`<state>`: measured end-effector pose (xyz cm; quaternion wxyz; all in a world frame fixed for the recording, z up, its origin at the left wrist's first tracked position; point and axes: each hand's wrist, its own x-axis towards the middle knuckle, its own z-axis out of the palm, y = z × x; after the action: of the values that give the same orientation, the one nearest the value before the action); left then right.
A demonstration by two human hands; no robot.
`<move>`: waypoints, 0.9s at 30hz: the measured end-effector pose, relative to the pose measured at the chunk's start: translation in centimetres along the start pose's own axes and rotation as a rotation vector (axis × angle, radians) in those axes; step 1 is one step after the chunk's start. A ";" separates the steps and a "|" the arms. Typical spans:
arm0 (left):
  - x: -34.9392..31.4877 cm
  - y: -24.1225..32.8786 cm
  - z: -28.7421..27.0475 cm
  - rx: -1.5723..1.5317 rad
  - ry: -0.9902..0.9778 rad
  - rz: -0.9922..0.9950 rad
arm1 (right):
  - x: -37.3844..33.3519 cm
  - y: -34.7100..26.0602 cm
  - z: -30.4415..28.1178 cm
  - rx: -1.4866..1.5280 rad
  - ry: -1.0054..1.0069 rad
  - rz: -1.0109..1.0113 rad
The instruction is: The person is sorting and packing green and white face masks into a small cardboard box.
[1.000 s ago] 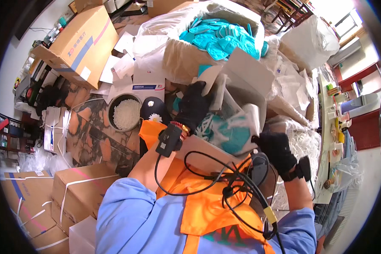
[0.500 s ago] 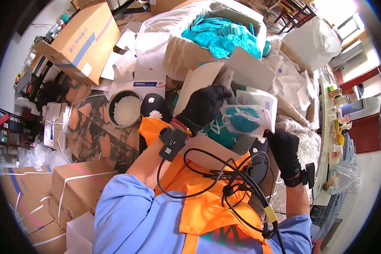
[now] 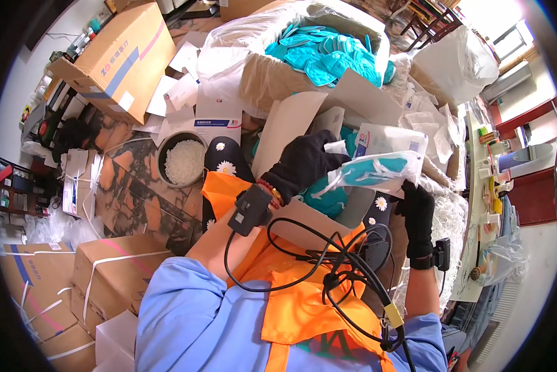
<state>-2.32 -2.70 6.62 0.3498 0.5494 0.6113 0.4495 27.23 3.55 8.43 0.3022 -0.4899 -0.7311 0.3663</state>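
Note:
My right hand [image 3: 416, 214], in a black glove, pinches the lower right corner of a see-through and white pouch [image 3: 408, 141] with blue and red print. A folded teal face mask [image 3: 372, 171] with white straps lies along the pouch, apparently inside it. My left hand [image 3: 303, 166], also black-gloved, is at the pouch's left end with fingers curled. A small white piece shows at its fingertips; what they grip is hard to make out. Below both hands stands an open carton [image 3: 291, 127] between my knees, with more teal masks [image 3: 325, 198] in it.
Behind the carton is a large plastic-lined box [image 3: 272, 87] heaped with teal masks [image 3: 334, 56]. At left, a round bowl [image 3: 162, 162] of white pellets sits on the floor beside brown cartons [image 3: 114, 273]. White straps [image 3: 449, 229] pile at right. Black cables [image 3: 334, 266] loop over my lap.
The pouch has risen and tilted so the mask lies more lengthwise and flat. My right hand has moved slightly up and turned upright; my left hand has shifted slightly lower.

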 end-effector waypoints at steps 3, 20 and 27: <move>1.2 -2.5 2.1 -0.606 -0.019 0.201 | 0.0 0.2 0.1 0.158 -0.036 0.195; 0.7 -1.4 2.2 0.271 0.329 0.728 | -1.1 -0.1 1.0 0.210 0.017 0.104; 1.3 -2.8 1.4 -0.484 -0.171 0.203 | -1.3 1.8 -0.8 0.214 0.035 0.100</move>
<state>-2.23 -1.12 3.59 0.4745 0.5442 0.3960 0.5674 29.15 2.93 7.26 0.3467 -0.4970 -0.6572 0.4481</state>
